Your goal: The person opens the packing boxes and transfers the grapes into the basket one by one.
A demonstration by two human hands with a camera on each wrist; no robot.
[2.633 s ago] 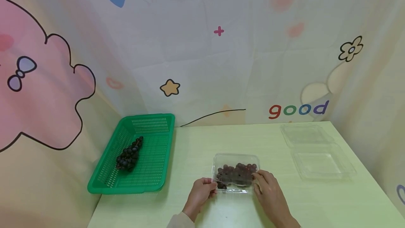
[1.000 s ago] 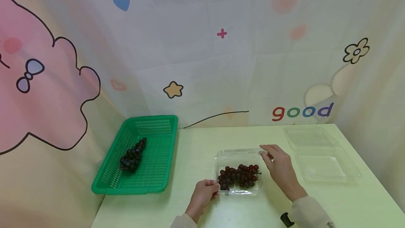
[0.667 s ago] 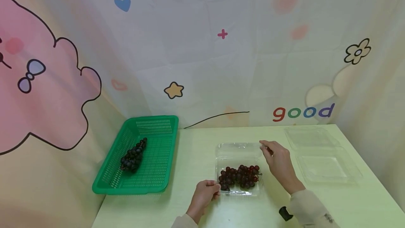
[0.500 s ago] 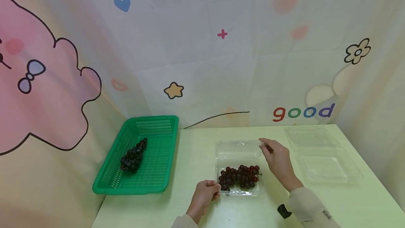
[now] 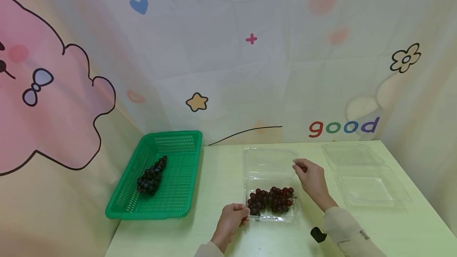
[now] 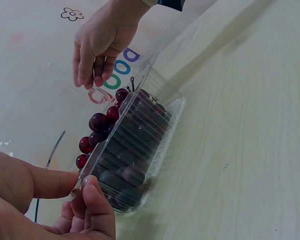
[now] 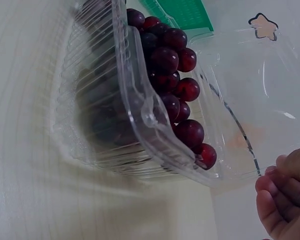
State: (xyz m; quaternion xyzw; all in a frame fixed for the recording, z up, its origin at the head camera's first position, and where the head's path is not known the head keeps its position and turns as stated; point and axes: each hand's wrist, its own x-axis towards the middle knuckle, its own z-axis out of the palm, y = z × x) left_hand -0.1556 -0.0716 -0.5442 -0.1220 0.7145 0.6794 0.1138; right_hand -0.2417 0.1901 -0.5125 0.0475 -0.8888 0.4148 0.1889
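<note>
A clear plastic clamshell box (image 5: 271, 218) stands on the table with a bunch of dark red grapes (image 5: 270, 200) inside. Its transparent lid (image 5: 270, 162) is swung up and back from the hinge, away from the person. My left hand (image 5: 231, 220) pinches the box's rim at the front left corner, thumb against fingers, as the left wrist view shows close up. At the right side of the lid, my right hand (image 5: 312, 179) holds the edge between thumb and curled fingertips. In the right wrist view, grapes (image 7: 170, 75) rise above the box's rim.
A green plastic basket (image 5: 178, 185) on the left holds another bunch of dark grapes (image 5: 151, 177). On the right of the pale table (image 5: 221, 169) lies a second clear clamshell box (image 5: 367, 185), unfolded. A patterned curtain (image 5: 232, 62) hangs behind the table.
The lid was down over the grapes at first. My right hand has raised it from the front and swung it backward, while my left hand has kept to the box's front left corner.
</note>
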